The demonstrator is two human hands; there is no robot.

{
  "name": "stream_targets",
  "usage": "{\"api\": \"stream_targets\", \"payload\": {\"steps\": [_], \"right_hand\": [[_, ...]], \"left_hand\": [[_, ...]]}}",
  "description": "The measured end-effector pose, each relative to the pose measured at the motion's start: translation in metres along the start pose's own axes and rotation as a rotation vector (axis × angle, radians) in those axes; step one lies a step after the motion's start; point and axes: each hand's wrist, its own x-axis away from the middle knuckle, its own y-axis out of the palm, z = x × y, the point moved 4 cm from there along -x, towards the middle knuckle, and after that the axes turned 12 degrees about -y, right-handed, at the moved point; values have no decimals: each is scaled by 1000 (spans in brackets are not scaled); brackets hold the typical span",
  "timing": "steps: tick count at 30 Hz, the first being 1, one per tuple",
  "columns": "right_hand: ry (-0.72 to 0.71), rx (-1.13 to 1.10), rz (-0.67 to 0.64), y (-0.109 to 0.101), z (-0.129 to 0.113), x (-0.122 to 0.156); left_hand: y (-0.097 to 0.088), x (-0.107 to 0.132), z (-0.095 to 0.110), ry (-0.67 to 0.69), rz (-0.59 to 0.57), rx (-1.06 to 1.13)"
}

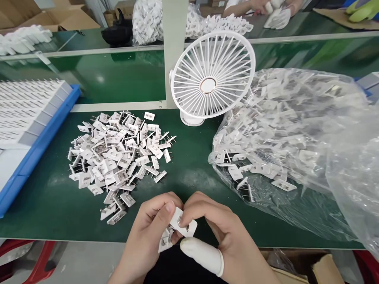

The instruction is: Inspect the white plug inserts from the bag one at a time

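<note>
On my feed, bottom centre: left hand [149, 225] pinches a white plate [191, 228] under its thumb, another white piece [165, 242] tucked below. Right hand [226, 223] has a fingertip on the plate's face, can't tell if I'm gripping. Loose pile [114, 154] sits left of centre.

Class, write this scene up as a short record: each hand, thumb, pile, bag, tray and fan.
Left hand: holding a white piece
Right hand: index finger on the same piece
Right thumb: wears a white cover
Pile: loose pieces, left of centre
Plastic bag: holds similar pieces, right
Blue tray: far left
Fan: white, behind the hands
</note>
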Motion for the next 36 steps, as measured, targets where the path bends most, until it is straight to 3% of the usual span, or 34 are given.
{"api": "stream_targets", "payload": {"steps": [4,10,16,22,30,36], "right_hand": [[75,-30,93,0,9,6],[-30,-74,137,0,8,6],[39,-192,213,3,11,4],[61,-355,279,1,10,1],[-17,-181,295,6,3,5],[-81,-90,338,2,-2,5]], "left_hand": [[-2,1,1,14,37,-10],[-2,1,2,32,54,-63],[-3,3,-1,1,87,-57],[-2,4,-1,90,144,-133],[-6,5,-1,141,216,-154],[-5,12,5,253,271,-336]]}}
